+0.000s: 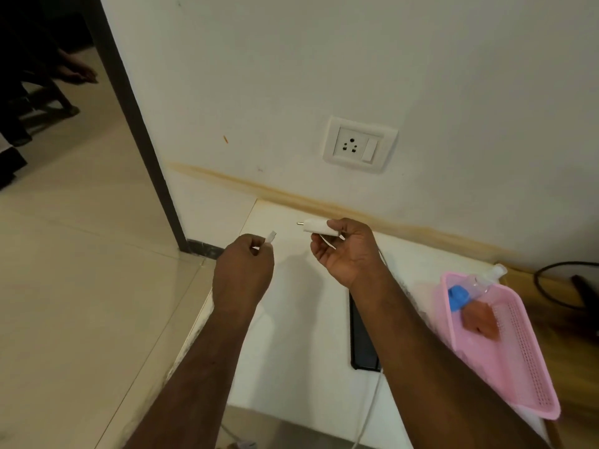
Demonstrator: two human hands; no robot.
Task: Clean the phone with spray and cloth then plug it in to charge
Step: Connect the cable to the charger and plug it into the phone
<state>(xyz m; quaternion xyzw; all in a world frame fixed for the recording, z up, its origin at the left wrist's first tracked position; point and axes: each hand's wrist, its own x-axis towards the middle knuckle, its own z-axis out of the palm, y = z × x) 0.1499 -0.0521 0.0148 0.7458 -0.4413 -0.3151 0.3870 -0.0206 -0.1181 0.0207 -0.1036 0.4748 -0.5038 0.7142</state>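
With the phone (363, 338) flat on the white ledge (291, 319), the charging step is in hand: right hand (348, 249) grips the adapter (319, 227), left hand (243, 270) pinches the cable connector (270, 237), and the adapter next needs aligning with the wall socket (350, 145).

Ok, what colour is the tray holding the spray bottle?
Pink, with a perforated wall; the head view shows the tray clearly, spray bottle inside.
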